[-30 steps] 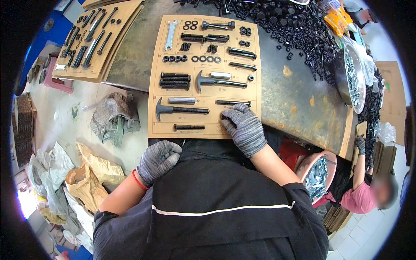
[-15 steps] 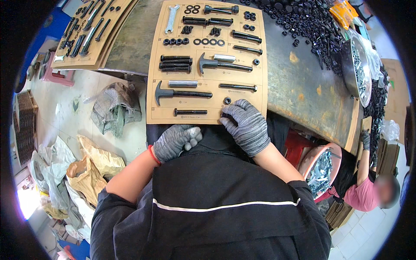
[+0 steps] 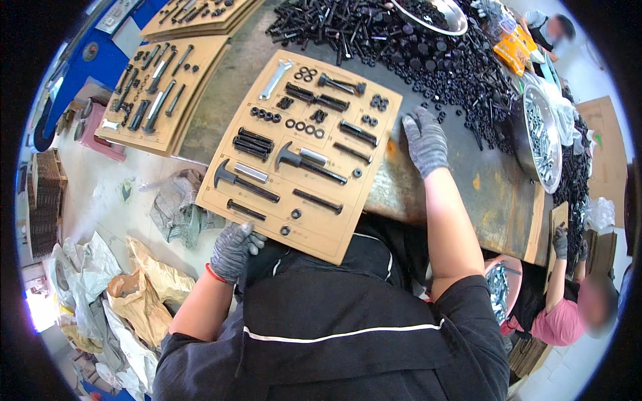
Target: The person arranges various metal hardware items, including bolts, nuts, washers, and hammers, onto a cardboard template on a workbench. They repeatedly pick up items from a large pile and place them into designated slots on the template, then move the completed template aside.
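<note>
A brown cardboard hardware board lies askew, its lower part overhanging the metal table's near edge. Black bolts, nuts, washers, a grey wrench, silver sleeves and two T-shaped hooked bolts sit on it in rows. Two black nuts are near its lower edge. My left hand, in a grey glove, is closed with fingers curled at the lower left edge; what it holds is hidden. My right hand, also gloved, reaches over the table beside the board's upper right edge, fingers extended and nothing visible in them.
Loose black bolts and nuts heap across the table's far side. A metal bowl of silver parts stands at right. Filled boards are stacked at left. A co-worker in a pink shirt works at lower right; bags lie on the floor.
The board has turned clockwise and appears closer to me. My right hand has left the board's lower edge and reached forward and right, opening. A second nut now shows near that edge.
</note>
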A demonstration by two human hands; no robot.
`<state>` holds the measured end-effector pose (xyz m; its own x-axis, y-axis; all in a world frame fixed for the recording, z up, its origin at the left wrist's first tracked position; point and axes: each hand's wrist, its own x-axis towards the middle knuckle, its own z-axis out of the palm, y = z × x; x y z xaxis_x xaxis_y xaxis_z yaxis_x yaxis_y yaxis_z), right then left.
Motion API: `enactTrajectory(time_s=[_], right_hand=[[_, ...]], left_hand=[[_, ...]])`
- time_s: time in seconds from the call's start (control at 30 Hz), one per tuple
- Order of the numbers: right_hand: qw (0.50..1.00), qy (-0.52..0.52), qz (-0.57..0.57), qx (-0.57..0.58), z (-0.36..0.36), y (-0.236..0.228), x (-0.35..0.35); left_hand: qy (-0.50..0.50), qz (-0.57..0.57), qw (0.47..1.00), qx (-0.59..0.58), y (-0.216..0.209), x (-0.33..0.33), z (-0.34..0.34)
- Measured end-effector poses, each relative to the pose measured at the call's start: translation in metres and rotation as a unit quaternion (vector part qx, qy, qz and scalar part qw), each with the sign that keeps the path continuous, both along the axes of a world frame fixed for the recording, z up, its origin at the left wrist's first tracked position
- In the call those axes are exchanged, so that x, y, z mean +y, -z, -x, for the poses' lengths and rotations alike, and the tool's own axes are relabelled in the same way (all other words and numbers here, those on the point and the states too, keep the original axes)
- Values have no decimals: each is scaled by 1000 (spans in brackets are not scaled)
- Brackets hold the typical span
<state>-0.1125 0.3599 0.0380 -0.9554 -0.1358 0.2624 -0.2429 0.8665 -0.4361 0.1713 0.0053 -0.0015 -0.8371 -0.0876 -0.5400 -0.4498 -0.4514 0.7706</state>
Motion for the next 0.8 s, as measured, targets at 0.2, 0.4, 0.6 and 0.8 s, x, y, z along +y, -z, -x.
enactTrajectory(time_s=[0.2, 0.4, 0.6, 0.8], right_hand=[[997, -8, -17, -72, 35, -8, -44], [998, 11, -65, -12, 24, 12, -31], [995, 34, -71, -54, -18, 1, -18], [992, 77, -52, -89, -59, -1, 2]], left_hand=[[-91, 7, 996, -7, -7, -11, 3], [240, 73, 968, -22, 1, 20, -26], [200, 117, 965, 120, 16, 20, -50], [146, 72, 986, 25, -19, 12, -55]])
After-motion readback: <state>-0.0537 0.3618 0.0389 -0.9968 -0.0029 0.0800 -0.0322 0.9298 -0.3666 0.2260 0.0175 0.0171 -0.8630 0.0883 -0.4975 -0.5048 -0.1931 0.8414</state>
